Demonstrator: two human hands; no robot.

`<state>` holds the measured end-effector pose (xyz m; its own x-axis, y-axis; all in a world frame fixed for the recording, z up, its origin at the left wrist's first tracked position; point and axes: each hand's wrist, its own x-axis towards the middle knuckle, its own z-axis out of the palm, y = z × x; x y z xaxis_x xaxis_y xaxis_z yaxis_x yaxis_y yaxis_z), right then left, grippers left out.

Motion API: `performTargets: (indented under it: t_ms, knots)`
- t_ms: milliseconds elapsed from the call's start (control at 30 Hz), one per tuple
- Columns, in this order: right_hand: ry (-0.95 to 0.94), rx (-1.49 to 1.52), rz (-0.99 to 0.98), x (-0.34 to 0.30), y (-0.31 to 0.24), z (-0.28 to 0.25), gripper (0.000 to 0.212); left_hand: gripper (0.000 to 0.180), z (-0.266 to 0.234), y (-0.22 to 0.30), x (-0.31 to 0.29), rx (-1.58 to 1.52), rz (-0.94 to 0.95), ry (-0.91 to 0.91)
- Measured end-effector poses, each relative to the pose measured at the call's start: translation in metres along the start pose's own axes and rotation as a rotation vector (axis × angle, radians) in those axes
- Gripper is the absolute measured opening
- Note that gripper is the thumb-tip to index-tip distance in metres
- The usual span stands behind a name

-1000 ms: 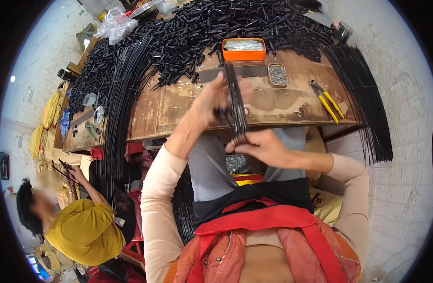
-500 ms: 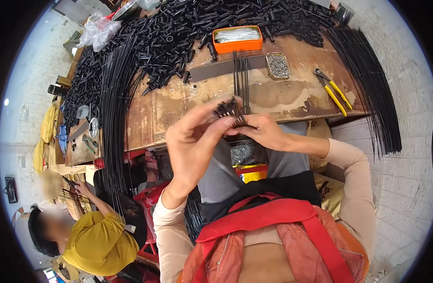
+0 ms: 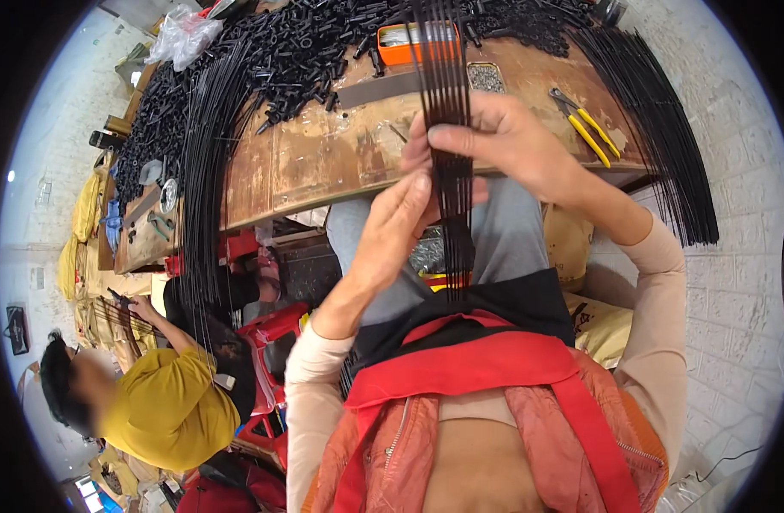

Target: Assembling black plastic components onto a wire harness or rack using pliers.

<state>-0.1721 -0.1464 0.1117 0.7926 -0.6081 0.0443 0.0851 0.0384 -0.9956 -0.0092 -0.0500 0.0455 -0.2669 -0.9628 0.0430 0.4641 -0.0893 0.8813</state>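
A bundle of thin black rods (image 3: 455, 190) stands lengthwise in front of me, from my waist up past the table's near edge. My right hand (image 3: 520, 147) is closed round its upper part, with the thumb pressed across the front. Lower down, at the left side, my left hand (image 3: 387, 235) has its thumb against the bundle, and its fingers go behind the rods. Above my hands the rods fan out slightly. Below them a darker, thicker part of the bundle hangs over my lap.
The wooden table (image 3: 298, 162) bears a heap of black tubular parts (image 3: 302, 73), an orange box (image 3: 395, 56), a small tray of metal bits (image 3: 486, 79), yellow-handled pliers (image 3: 590, 137) and a dark flat strip (image 3: 376, 89). Long rods overhang left (image 3: 205, 162) and right (image 3: 665, 128). A yellow-shirted person (image 3: 165, 406) works at left.
The bundle has turned from pointing its dark ends up at me to standing lengthwise. My right hand has moved up onto it, and my left hand has shifted lower.
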Motion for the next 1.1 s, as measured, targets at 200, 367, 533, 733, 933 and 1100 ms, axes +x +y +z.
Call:
performTargets:
  t_ms: [200,367,533,733,933,1100]
  knots:
    - [-0.024,0.064,-0.099,-0.004,-0.024,0.008,0.029,0.041,0.025,0.032,-0.005,0.125,-0.069,0.035]
    - [0.001,-0.005,-0.150,0.006,-0.042,0.002,0.035,0.035,0.023,0.049,0.013,0.081,-0.019,0.034]
    - [0.008,-0.301,-0.196,-0.005,-0.053,0.010,0.036,0.054,0.006,0.044,0.015,-0.192,0.057,0.062]
    - [-0.100,-0.271,-0.061,-0.052,0.102,0.024,0.015,0.064,-0.039,-0.003,0.047,-0.455,-0.302,0.051]
    - [0.000,-0.252,0.001,0.008,0.095,0.006,0.017,0.051,-0.138,0.004,0.142,-0.273,0.065,0.130]
    - [0.044,-0.292,-0.008,0.026,0.134,-0.009,0.019,0.033,-0.151,-0.011,0.083,-0.003,0.041,0.250]
